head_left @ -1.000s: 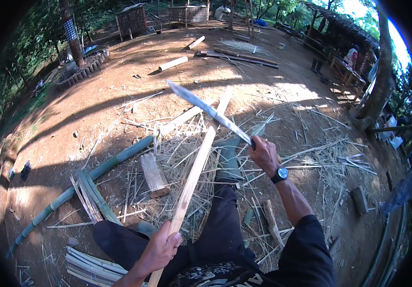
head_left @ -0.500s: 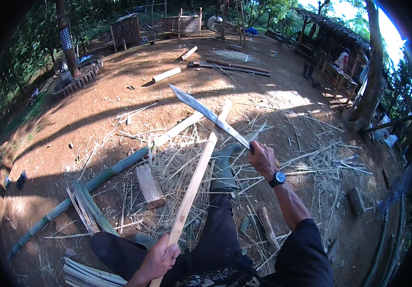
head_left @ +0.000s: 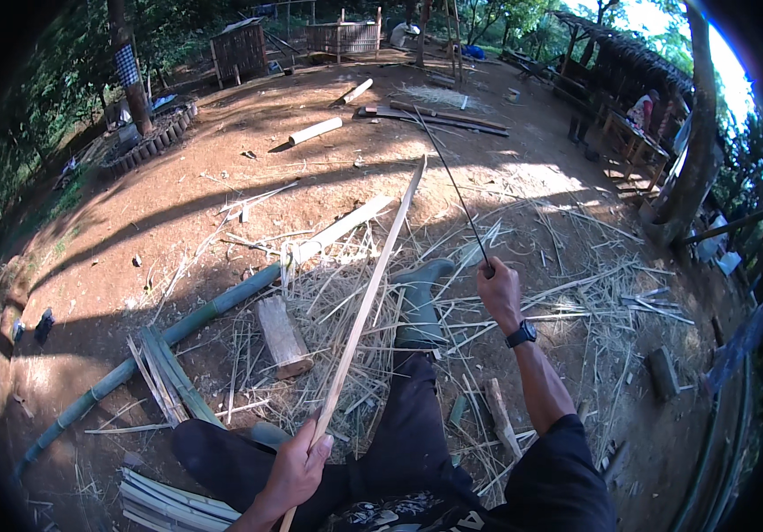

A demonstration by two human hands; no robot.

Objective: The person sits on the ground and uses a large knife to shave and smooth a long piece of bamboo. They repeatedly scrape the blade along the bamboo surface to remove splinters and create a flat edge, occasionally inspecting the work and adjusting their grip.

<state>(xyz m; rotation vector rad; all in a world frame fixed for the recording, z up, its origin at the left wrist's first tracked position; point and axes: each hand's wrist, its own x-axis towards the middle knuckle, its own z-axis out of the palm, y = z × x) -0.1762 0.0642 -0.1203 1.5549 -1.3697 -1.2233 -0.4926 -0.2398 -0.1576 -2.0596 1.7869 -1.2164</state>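
My left hand (head_left: 300, 470), low in the view, is closed round the lower end of a long pale bamboo strip (head_left: 365, 306). The strip slants up and away, its far tip over the bare soil. To the right, my right hand (head_left: 498, 291) grips the handle of a machete (head_left: 459, 193). Its blade shows as a thin dark line, seen edge-on, pointing up and to the left. Blade and strip appear apart. Beneath the strip, a wood block (head_left: 280, 335) lies among bamboo shavings (head_left: 333, 284). My outstretched leg ends in a green rubber boot (head_left: 419, 306).
A green bamboo pole (head_left: 116, 377) runs diagonally at left, with split bamboo pieces (head_left: 176, 377) beside it. Cut slats (head_left: 169, 501) lie at the lower left. Small logs (head_left: 315, 131) and dark planks (head_left: 435, 120) rest farther off. Another person (head_left: 643, 111) is at the right shelter.
The machete has turned from showing its flat side across the strip to edge-on, clear of it on the right. The strip has rotated to show its narrower side.
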